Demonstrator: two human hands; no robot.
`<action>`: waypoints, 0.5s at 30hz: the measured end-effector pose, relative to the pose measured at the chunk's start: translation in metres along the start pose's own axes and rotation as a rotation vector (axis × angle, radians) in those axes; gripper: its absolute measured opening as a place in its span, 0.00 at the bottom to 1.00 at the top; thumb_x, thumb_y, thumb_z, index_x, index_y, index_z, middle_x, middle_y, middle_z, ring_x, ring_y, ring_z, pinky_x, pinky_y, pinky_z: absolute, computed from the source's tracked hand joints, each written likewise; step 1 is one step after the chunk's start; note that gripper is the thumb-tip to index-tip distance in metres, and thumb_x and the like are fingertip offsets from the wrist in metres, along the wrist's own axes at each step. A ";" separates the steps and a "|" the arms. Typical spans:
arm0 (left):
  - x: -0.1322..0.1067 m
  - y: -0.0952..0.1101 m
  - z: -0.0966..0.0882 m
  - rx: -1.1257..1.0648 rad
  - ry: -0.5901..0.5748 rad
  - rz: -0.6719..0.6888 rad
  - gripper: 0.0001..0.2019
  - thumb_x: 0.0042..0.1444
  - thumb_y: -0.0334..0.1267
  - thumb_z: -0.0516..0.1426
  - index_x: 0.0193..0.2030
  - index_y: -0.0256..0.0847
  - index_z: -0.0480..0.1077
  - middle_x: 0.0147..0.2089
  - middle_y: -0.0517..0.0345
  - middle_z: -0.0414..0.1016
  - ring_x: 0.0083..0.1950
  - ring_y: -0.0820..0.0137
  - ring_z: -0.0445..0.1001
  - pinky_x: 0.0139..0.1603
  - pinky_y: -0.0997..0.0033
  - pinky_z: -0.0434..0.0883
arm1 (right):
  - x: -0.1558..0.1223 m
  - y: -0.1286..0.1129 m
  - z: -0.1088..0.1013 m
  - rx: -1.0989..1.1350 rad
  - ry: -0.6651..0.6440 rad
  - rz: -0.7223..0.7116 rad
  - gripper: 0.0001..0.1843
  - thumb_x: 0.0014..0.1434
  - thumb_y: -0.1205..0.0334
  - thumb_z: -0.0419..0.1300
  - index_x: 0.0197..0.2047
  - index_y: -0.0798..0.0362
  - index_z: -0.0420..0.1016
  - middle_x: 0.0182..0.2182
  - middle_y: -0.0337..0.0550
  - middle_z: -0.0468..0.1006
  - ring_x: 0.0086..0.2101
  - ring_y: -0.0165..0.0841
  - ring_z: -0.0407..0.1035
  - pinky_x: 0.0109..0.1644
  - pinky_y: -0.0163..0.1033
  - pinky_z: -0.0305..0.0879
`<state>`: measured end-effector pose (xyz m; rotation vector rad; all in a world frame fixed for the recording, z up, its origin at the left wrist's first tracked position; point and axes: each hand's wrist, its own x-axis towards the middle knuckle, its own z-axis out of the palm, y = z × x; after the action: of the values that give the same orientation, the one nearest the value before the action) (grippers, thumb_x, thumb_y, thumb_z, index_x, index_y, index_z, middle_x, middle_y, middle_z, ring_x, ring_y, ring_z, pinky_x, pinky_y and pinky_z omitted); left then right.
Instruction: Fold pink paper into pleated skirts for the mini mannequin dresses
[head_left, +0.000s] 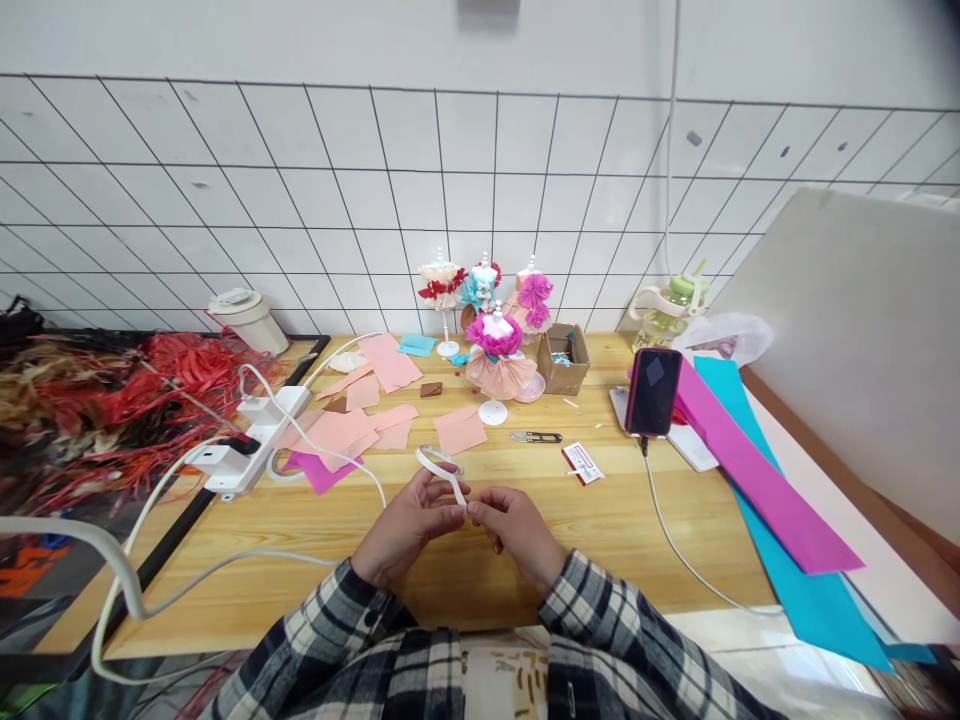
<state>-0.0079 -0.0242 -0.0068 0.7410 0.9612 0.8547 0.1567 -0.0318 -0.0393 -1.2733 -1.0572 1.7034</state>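
Observation:
My left hand (407, 527) is closed on a thin ring of narrow white tape (433, 464), held above the front of the table. The thumb and fingertips meet near the tape's lower right end. Close beside it, my right hand (520, 527) is pinched at that same end, its thumb and forefinger pressed together. Whatever lies between those fingertips is mostly hidden. Just beyond the hands are a square of pink crepe paper (460, 431) and small black-handled thread snips (537, 437). A small red and white packet (583, 464) lies to the right.
Small dress forms in paper dresses (501, 372) stand at the back, beside a cardboard box (565, 370). Pink paper pieces (337, 437) and a power strip (255, 450) with cables lie left. A phone (653, 392) stands right, near long coloured paper sheets (772, 470).

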 end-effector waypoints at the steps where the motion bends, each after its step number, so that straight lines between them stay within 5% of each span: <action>1: 0.001 -0.002 0.002 0.006 0.014 0.025 0.27 0.41 0.31 0.68 0.48 0.43 0.64 0.40 0.58 0.74 0.37 0.73 0.75 0.39 0.74 0.70 | 0.000 -0.001 -0.001 0.014 0.000 0.004 0.15 0.47 0.51 0.62 0.29 0.55 0.72 0.20 0.32 0.67 0.16 0.21 0.53 0.16 0.29 0.49; 8: 0.010 -0.007 0.011 -0.005 0.112 0.160 0.30 0.41 0.30 0.67 0.50 0.44 0.60 0.38 0.62 0.71 0.33 0.76 0.73 0.36 0.77 0.68 | 0.002 -0.001 -0.006 0.020 0.048 -0.034 0.15 0.47 0.51 0.63 0.28 0.56 0.71 0.20 0.33 0.68 0.16 0.21 0.54 0.17 0.29 0.49; 15: 0.011 -0.001 0.014 -0.091 0.203 0.274 0.32 0.40 0.30 0.67 0.52 0.45 0.59 0.39 0.63 0.73 0.35 0.78 0.72 0.39 0.78 0.69 | 0.012 -0.007 -0.023 -0.084 0.041 -0.107 0.20 0.54 0.51 0.58 0.45 0.53 0.76 0.27 0.38 0.74 0.18 0.24 0.57 0.20 0.32 0.54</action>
<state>0.0086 -0.0173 -0.0063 0.7269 1.0060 1.2239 0.1765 -0.0144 -0.0410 -1.2751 -1.1621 1.5608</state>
